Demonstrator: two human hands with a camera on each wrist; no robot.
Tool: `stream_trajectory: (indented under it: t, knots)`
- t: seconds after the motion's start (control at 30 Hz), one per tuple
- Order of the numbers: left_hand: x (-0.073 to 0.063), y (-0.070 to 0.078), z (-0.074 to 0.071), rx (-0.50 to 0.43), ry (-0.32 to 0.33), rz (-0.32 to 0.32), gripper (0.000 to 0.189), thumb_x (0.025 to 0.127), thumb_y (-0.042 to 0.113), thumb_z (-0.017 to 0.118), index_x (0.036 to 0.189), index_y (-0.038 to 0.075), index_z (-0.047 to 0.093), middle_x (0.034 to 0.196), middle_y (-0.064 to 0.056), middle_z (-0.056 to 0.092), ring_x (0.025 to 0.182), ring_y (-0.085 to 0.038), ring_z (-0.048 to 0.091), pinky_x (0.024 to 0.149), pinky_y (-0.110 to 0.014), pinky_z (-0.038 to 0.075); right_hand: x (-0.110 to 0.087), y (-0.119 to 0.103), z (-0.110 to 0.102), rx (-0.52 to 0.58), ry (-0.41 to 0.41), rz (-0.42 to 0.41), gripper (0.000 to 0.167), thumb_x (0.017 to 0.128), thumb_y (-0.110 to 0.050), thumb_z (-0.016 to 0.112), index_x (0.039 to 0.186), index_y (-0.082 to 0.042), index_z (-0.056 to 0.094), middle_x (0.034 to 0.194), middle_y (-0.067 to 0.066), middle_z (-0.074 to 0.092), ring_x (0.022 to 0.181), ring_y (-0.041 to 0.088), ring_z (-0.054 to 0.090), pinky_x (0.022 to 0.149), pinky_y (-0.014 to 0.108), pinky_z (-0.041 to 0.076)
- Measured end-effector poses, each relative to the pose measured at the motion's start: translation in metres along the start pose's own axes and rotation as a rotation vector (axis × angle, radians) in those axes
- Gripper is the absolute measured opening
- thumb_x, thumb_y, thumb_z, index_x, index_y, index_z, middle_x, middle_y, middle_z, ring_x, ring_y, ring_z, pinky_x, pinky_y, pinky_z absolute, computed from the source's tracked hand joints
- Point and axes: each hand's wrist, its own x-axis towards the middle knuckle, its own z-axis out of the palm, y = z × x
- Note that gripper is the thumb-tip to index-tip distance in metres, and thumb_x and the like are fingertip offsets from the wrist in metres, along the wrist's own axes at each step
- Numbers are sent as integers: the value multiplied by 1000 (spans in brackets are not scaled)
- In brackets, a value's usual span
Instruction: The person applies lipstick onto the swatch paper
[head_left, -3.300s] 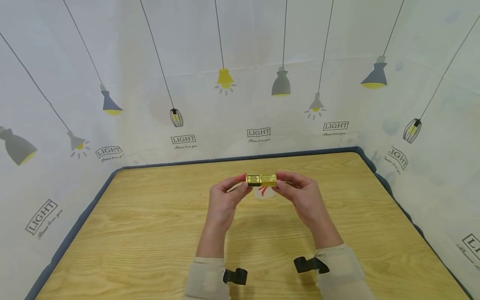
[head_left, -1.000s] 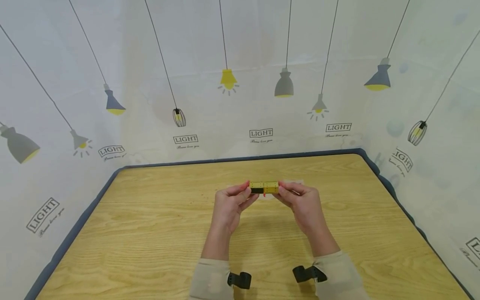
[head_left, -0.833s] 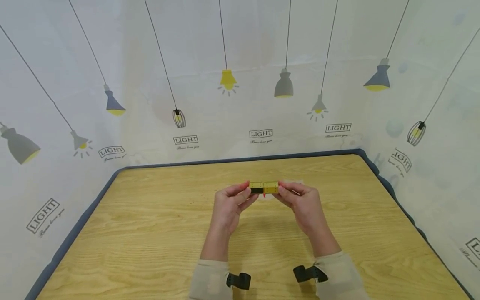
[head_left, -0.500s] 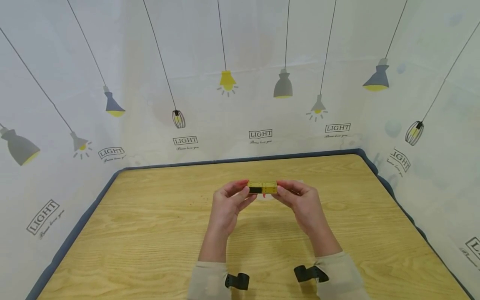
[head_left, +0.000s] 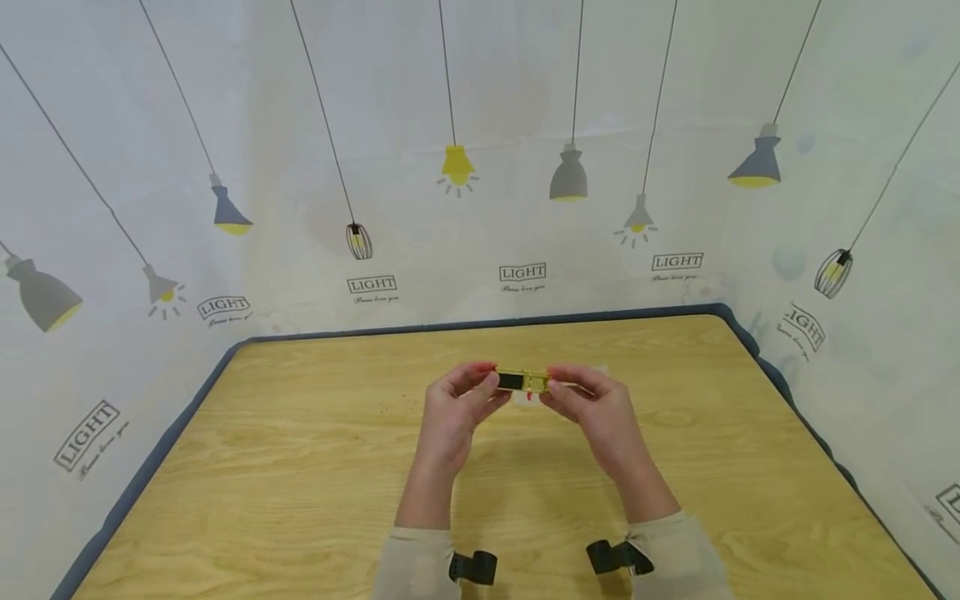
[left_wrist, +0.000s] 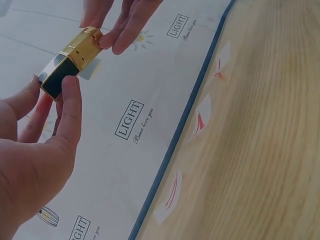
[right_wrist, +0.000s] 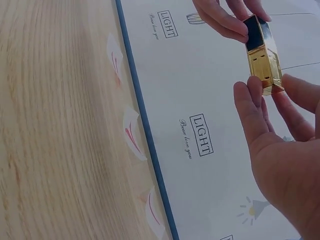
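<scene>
A small gold-and-black folding fidget cube [head_left: 513,381], made of hinged blocks, is held above the table between both hands. My left hand [head_left: 453,421] pinches its left end, thumb and fingers around the dark-faced block. My right hand [head_left: 606,417] grips the gold right end with its fingertips. In the left wrist view the cube [left_wrist: 61,75] slants, its dark panel facing the camera beside the left thumb and fingers. From the right wrist view, a recessed gold face with small slots shows on the cube [right_wrist: 260,65]. Fingers hide both ends.
Under the hands, a white paper with a red mark [head_left: 528,397] lies on the wooden table [head_left: 300,467]. Three such papers show in the left wrist view, one a curved white strip [left_wrist: 171,195]. A blue edging [head_left: 420,323] borders the table before the lamp-printed wall sheet [head_left: 480,217].
The cube's right part has tilted, so its broad gold top no longer shows and a recessed gold face does. My right hand has shifted slightly left; the left hand keeps its grip.
</scene>
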Motion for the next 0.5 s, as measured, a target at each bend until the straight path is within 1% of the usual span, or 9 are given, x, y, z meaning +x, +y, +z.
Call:
stream_trajectory:
  t: [0.1, 0.23, 0.37, 0.5]
  knots:
    - [1, -3, -1, 7, 0, 1, 24, 102, 2, 70, 124, -5, 70, 111, -8, 67, 101, -21, 77, 95, -38, 64, -1, 2, -1, -46, -14, 12, 43, 102, -9, 72, 142, 6, 62, 137, 17, 62, 105, 7, 76, 97, 24, 61]
    - [4, -8, -2, 25, -7, 0, 24, 101, 5, 72, 122, -5, 70, 110, -9, 68, 101, -21, 77, 96, -38, 64, -1, 1, -2, -133, 1, 22, 48, 98, -13, 78, 142, 0, 64, 142, 20, 61, 104, 6, 73, 93, 19, 60]
    - [9, -11, -2, 31, -17, -6, 25, 101, 6, 73, 122, -6, 69, 110, -10, 69, 102, -21, 78, 96, -37, 64, 2, 1, -1, -174, 19, 35, 46, 97, -12, 79, 141, -3, 65, 143, 17, 60, 103, 7, 73, 91, 18, 60]
    - [13, -10, -1, 24, -20, -3, 26, 101, 5, 72, 124, -7, 68, 110, -9, 71, 101, -20, 78, 95, -36, 64, 7, 4, -1, -190, 11, 28, 45, 97, -10, 79, 140, -5, 66, 143, 16, 59, 101, 10, 72, 90, 18, 60]
